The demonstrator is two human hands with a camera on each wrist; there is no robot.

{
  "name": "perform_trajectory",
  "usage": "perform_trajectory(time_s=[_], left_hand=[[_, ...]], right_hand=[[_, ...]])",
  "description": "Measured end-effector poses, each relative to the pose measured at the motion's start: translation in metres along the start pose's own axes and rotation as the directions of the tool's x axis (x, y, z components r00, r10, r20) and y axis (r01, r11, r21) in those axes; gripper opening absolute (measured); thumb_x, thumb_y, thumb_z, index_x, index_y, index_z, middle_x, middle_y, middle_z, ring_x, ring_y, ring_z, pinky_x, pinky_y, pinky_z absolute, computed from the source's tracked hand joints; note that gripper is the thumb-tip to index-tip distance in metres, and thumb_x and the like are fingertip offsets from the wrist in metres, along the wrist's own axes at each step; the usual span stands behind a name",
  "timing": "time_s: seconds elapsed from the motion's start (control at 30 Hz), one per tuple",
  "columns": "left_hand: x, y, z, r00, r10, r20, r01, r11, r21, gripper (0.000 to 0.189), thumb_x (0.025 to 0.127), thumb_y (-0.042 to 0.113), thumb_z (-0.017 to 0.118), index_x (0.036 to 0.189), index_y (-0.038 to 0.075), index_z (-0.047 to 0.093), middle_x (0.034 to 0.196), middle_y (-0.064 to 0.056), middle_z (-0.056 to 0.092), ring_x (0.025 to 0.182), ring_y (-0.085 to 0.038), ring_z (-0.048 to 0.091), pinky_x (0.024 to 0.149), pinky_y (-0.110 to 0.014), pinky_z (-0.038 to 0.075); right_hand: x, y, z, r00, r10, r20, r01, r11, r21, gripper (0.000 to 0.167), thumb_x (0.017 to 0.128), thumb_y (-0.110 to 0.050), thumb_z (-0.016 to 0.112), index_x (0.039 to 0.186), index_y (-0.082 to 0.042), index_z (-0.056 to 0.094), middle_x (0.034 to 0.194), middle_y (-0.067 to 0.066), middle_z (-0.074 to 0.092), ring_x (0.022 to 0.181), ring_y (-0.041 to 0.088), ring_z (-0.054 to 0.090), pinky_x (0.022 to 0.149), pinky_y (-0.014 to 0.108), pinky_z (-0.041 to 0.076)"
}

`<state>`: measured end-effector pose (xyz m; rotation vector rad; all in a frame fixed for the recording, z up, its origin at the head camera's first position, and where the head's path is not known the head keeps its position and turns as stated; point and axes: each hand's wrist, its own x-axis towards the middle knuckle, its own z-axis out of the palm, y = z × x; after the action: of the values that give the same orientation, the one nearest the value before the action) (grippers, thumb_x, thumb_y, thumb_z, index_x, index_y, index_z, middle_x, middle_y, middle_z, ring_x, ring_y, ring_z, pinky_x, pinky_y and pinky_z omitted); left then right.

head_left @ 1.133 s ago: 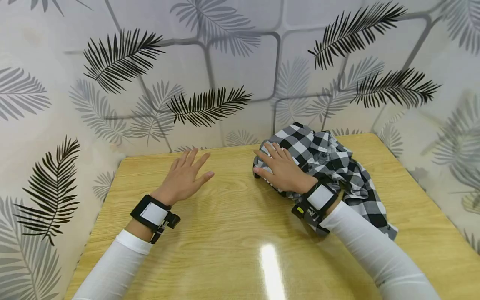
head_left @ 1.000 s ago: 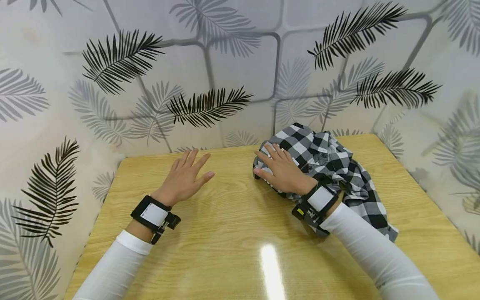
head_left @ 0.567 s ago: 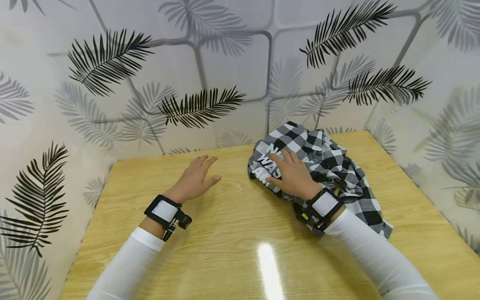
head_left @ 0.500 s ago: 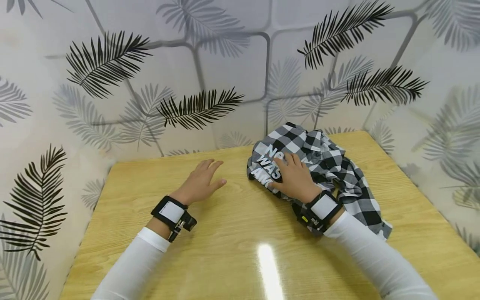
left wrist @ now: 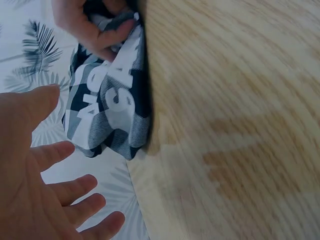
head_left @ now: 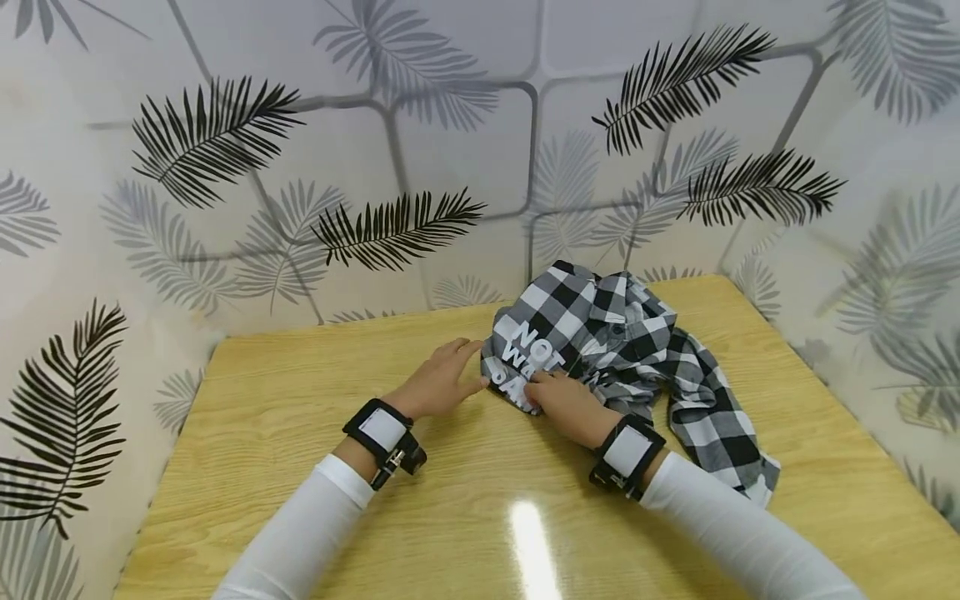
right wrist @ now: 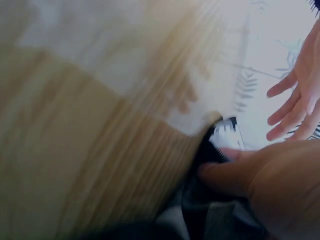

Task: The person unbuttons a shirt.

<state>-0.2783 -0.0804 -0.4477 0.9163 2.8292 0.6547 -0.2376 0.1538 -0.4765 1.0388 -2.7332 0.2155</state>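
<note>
The head view is bright, with a white streak of shine [head_left: 534, 550] on the smooth yellow wooden table [head_left: 285, 392]. The left wrist view is dimmer; the right one is blurry, its pale leaf-patterned wall [right wrist: 257, 55] glowing.

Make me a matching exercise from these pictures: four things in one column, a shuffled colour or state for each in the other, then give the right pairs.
Column one
1) Left hand
2) Shirt
3) Right hand
4) Table

Column two
A) Pinching cloth between thumb and fingers
B) Yellowish, with wood grain
C) Fingers apart, holding nothing
D) Black, white and grey checks, with white lettering

Right pairs: 1-C, 2-D, 3-A, 4-B
</note>
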Motion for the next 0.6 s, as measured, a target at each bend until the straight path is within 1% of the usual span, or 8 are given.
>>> perform_trajectory(time_s=[0.07,0.13,0.2,0.27,0.33,0.43,0.53,0.6], left_hand=[[-0.003,-0.004,-0.006,1.0,-0.015,-0.026,0.013,0.999,-0.046,0.061,0.089,0.044,0.046,0.14,0.018,0.025,0.14,-0.009,0.027,0.127,-0.026,0.025,0.098,-0.043,0.027],[-0.006,-0.009,-0.012,0.998,-0.036,-0.057,0.031,0.996,-0.085,0.062,0.09,0.045,0.044,0.141,0.017,0.022,0.141,-0.01,0.026,0.128,-0.026,0.023,0.099,-0.044,0.026],[-0.009,-0.014,-0.017,0.995,-0.065,-0.079,0.056,0.991,-0.119,0.064,0.09,0.048,0.041,0.142,0.016,0.019,0.143,-0.011,0.022,0.13,-0.027,0.02,0.1,-0.045,0.024],[-0.013,-0.019,-0.022,0.992,-0.083,-0.091,0.07,0.987,-0.142,0.066,0.091,0.049,0.038,0.142,0.015,0.015,0.144,-0.011,0.019,0.131,-0.027,0.017,0.101,-0.045,0.022],[-0.016,-0.023,-0.026,0.99,-0.099,-0.099,0.082,0.983,-0.164,0.067,0.091,0.05,0.037,0.143,0.015,0.012,0.145,-0.01,0.017,0.131,-0.026,0.015,0.101,-0.045,0.02],[-0.021,-0.029,-0.033,0.991,-0.093,-0.095,0.076,0.982,-0.174,0.064,0.092,0.048,0.037,0.142,0.013,0.017,0.144,-0.011,0.02,0.131,-0.027,0.018,0.101,-0.046,0.021],[-0.026,-0.032,-0.038,0.997,-0.072,-0.04,0.064,0.984,-0.166,0.059,0.092,0.044,0.04,0.138,0.01,0.028,0.14,-0.013,0.028,0.128,-0.029,0.025,0.099,-0.046,0.025],[-0.029,-0.035,-0.04,0.999,-0.051,0.014,0.052,0.987,-0.153,0.056,0.092,0.041,0.042,0.135,0.007,0.034,0.136,-0.014,0.034,0.125,-0.029,0.031,0.097,-0.044,0.028]], right_hand=[[0.0,-0.007,0.0,0.998,-0.066,0.0,0.066,0.996,0.064,0.016,0.081,0.0,0.055,0.074,-0.014,0.054,0.075,-0.004,0.049,0.067,0.014,0.047,0.06,0.028,0.04],[0.0,-0.018,-0.002,0.991,-0.13,0.026,0.126,0.984,0.123,0.019,0.081,0.004,0.053,0.077,-0.014,0.054,0.076,-0.005,0.051,0.069,0.01,0.049,0.063,0.025,0.041],[-0.002,-0.035,-0.006,0.979,-0.19,0.07,0.175,0.969,0.174,0.022,0.08,0.006,0.051,0.078,-0.016,0.054,0.077,-0.006,0.052,0.07,0.006,0.049,0.063,0.022,0.042],[-0.005,-0.056,-0.011,0.96,-0.253,0.118,0.22,0.947,0.234,0.026,0.076,0.008,0.052,0.079,-0.018,0.054,0.076,-0.009,0.052,0.07,0.003,0.049,0.063,0.019,0.041],[-0.01,-0.078,-0.016,0.934,-0.319,0.16,0.26,0.916,0.305,0.03,0.074,0.009,0.052,0.079,-0.02,0.054,0.076,-0.011,0.05,0.07,0.001,0.047,0.062,0.015,0.04],[-0.017,-0.107,-0.021,0.879,-0.431,0.202,0.336,0.863,0.378,0.033,0.073,0.009,0.054,0.079,-0.023,0.052,0.075,-0.014,0.047,0.07,-0.003,0.043,0.06,0.011,0.036],[-0.021,-0.126,-0.025,0.826,-0.52,0.218,0.4,0.814,0.421,0.03,0.075,0.006,0.057,0.081,-0.023,0.051,0.078,-0.015,0.045,0.073,-0.004,0.04,0.062,0.009,0.034],[-0.022,-0.131,-0.028,0.798,-0.555,0.234,0.414,0.788,0.456,0.023,0.08,-0.005,0.061,0.09,-0.023,0.053,0.086,-0.016,0.048,0.079,-0.006,0.042,0.067,0.008,0.035]])
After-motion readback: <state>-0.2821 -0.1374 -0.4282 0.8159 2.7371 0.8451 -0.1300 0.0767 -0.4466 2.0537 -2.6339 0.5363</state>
